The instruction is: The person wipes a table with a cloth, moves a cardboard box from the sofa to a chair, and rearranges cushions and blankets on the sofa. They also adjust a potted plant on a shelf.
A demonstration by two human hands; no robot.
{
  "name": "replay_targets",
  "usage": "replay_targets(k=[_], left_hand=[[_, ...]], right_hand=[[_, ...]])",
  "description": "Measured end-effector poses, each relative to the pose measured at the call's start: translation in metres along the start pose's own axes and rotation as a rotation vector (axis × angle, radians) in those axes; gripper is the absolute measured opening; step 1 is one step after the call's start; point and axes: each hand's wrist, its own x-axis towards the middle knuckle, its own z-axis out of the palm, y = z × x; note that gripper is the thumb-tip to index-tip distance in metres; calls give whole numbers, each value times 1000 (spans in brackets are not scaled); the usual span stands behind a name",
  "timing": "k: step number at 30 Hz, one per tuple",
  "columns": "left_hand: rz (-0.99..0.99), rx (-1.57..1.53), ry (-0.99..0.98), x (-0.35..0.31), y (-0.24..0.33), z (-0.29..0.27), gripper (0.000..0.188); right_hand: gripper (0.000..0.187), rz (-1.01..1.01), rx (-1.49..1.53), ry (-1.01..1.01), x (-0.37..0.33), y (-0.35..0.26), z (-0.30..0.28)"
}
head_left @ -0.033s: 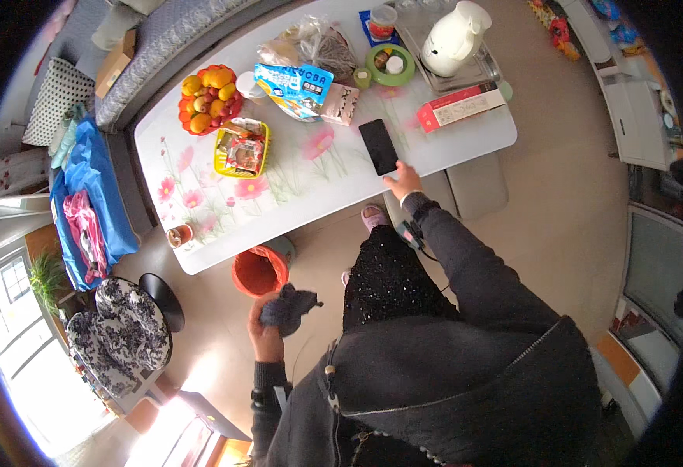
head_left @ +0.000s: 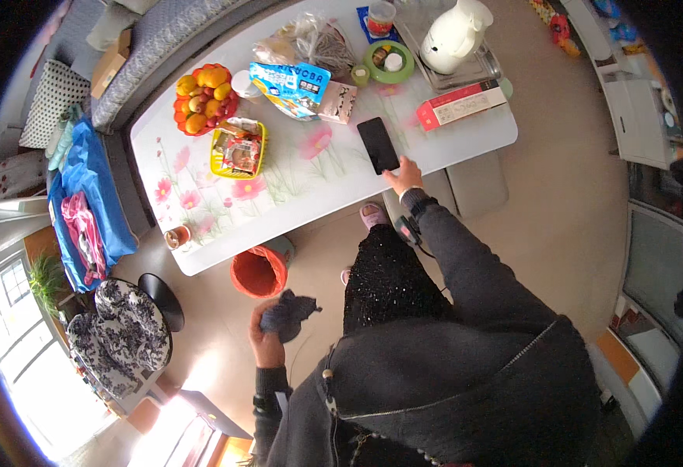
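Note:
My left hand (head_left: 266,335) is closed around a crumpled dark grey cloth (head_left: 288,314), held out over the floor beside a bin with an orange-red liner (head_left: 259,272). At the table's near edge my right hand (head_left: 405,177) reaches to the near end of a black smartphone (head_left: 377,145). Its thumb and fingers are apart at the phone's lower right corner; whether they touch it is hard to tell. The phone lies flat, dark screen up, on the white flower-patterned table (head_left: 279,198).
Also on the table are a red fruit bowl (head_left: 204,100), a yellow snack basket (head_left: 238,149), a blue food bag (head_left: 291,87), a red-and-white box (head_left: 462,105), a white jug (head_left: 456,37) and an amber cup (head_left: 177,237). A patterned chair (head_left: 119,335) stands left, a stool (head_left: 477,187) by the table.
My right hand has moved slightly up toward the phone, its fingers now at the phone's near corner. The cloth stays in my left hand, and the view has shifted a little.

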Motion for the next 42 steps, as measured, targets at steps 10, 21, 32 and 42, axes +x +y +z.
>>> replay_targets(k=[10,21,32,42], left_hand=[[-313,-142,175,-32,-31,7,39],[-299,-126,262,-24,-32,17,44],[-252,-142,251,-19,-27,18,51],[-271,-155,266,-33,-37,10,49]], right_hand=[[87,156,-164,146,47,-32,34],[84,220,-228,174,44,-48,38],[92,268,-224,121,41,-51,31],[103,290,-290,60,40,-52,29]])
